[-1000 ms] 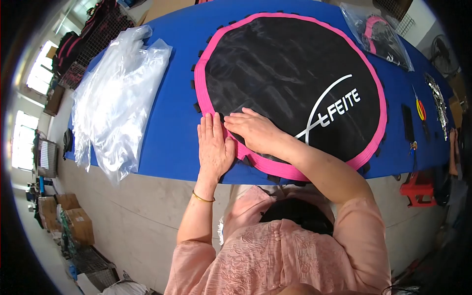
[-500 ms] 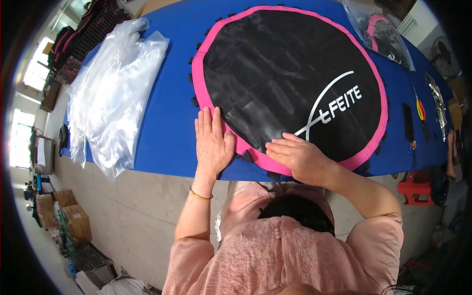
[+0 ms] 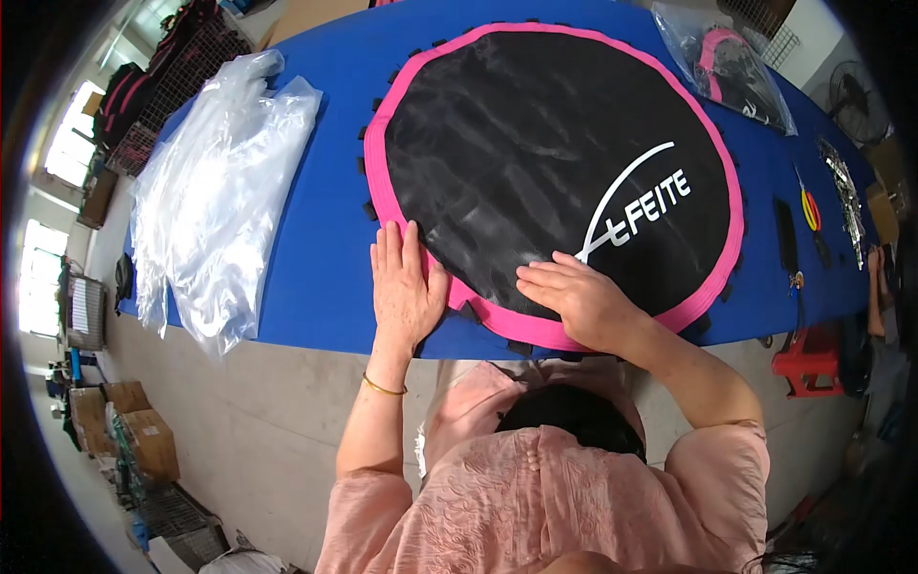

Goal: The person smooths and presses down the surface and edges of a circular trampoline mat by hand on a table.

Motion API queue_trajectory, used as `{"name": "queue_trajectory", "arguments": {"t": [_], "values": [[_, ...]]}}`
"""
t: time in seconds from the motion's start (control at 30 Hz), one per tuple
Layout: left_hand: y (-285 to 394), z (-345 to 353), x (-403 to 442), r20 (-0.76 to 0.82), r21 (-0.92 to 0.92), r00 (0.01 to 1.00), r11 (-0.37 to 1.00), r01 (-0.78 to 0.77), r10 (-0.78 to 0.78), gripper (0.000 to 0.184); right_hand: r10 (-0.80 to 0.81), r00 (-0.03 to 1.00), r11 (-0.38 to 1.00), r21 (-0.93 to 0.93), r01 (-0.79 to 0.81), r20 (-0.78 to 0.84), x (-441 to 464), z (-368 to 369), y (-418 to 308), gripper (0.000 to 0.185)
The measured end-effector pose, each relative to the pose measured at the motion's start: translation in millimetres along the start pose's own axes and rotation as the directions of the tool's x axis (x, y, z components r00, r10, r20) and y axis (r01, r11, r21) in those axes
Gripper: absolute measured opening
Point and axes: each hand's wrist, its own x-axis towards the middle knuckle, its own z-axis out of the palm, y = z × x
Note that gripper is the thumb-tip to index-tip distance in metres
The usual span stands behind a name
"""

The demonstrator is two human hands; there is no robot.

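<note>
A round black trampoline mat (image 3: 516,124) with a pink border and small dark tabs around its edge lies flat on the blue table (image 3: 320,210). White lettering and a curved line mark its lower right part. My left hand (image 3: 406,292) rests flat on the pink border at the near left, fingers stretched out. Over the near edge, my right hand (image 3: 583,301) lies palm down on the black fabric and border, with fingers extended beside the end of the white line. Neither hand grips anything.
Clear plastic bags (image 3: 225,201) are piled on the left. A bagged pink and black item (image 3: 732,77) lies at the far right. Nearer on the right are a dark strip (image 3: 786,234), yellow-red handled scissors (image 3: 812,210) and shiny silver packets (image 3: 843,201). A red stool (image 3: 808,364) stands below.
The whole view has shifted slightly, with table and mat appearing a little lower and further left. Both hands stay flat at nearly the same places on the mat.
</note>
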Motion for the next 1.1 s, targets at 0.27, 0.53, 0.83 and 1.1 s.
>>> {"name": "queue_trajectory", "arguments": {"t": [0.27,0.53,0.83,1.1], "values": [[1.5,0.3,0.0,-0.014,-0.055,0.999,0.998,0.034,-0.035,0.073,-0.075,0.996,0.994,0.083,0.071,0.046,60.0,19.9,6.3,0.052],[3.6,-0.8,1.0,0.019,-0.062,0.997,0.995,0.077,-0.076,0.073,-0.062,0.968,0.998,-0.010,0.066,0.243,163.9,29.2,0.3,0.058],[6.7,-7.2,1.5,0.070,-0.103,0.992,0.989,0.111,-0.104,0.079,-0.012,0.998,1.000,-0.003,0.012,0.062,253.6,50.2,43.9,0.058],[3.9,-4.8,0.0,0.079,-0.074,0.993,0.993,0.095,-0.090,0.078,0.035,0.996,0.996,-0.074,-0.041,-0.084,282.0,74.7,82.7,0.054]]}}
